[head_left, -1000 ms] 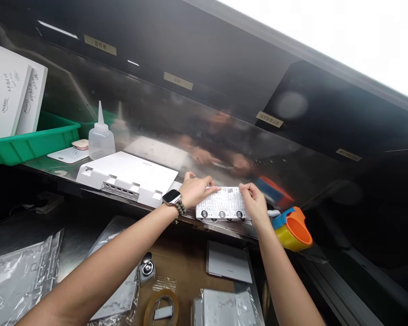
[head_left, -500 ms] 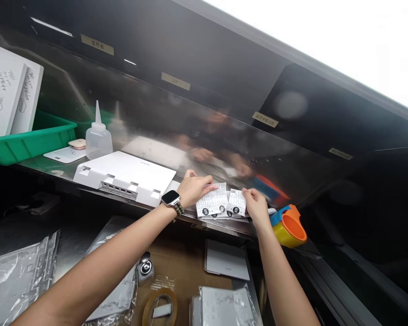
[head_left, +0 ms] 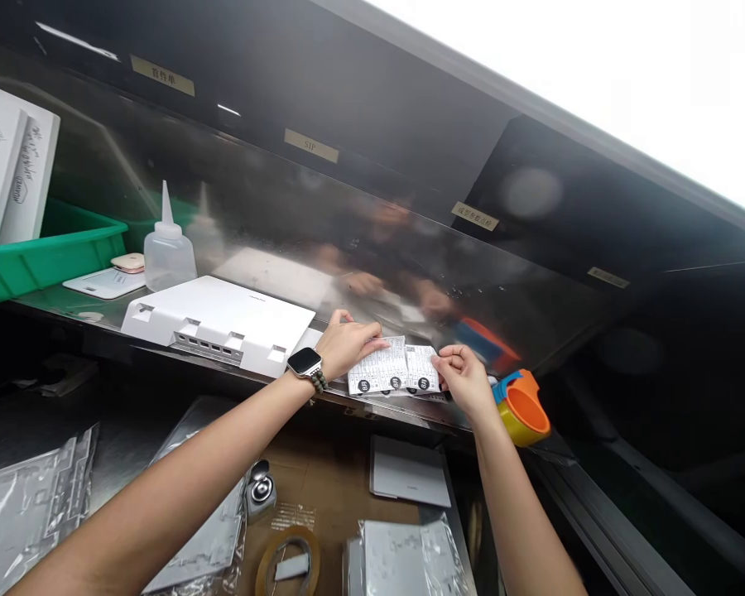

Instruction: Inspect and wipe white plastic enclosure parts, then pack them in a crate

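On the steel shelf, my left hand (head_left: 348, 346) pinches the upper edge of a sheet of printed labels (head_left: 378, 368); a watch and a beaded bracelet are on that wrist. My right hand (head_left: 463, 377) grips the right edge of a smaller printed label piece (head_left: 422, 369) between thumb and fingers. The two pieces lie side by side, their edges meeting or overlapping, over more printed sheets. Round black marks run along their lower edges. Just left of my left hand sits a white plastic housing (head_left: 223, 319) with slots along its front.
A squeeze bottle (head_left: 169, 261) and a green bin (head_left: 55, 257) stand on the shelf's left. An orange-yellow cup (head_left: 525, 410) is at its right end. Below lie a tape roll (head_left: 289, 563), a small silver-topped container (head_left: 261, 490), bagged panels (head_left: 403, 559) and a white panel (head_left: 408, 472).
My right hand has brought the smaller label piece left against the larger sheet, closing the gap between them. The whole view has shifted slightly.
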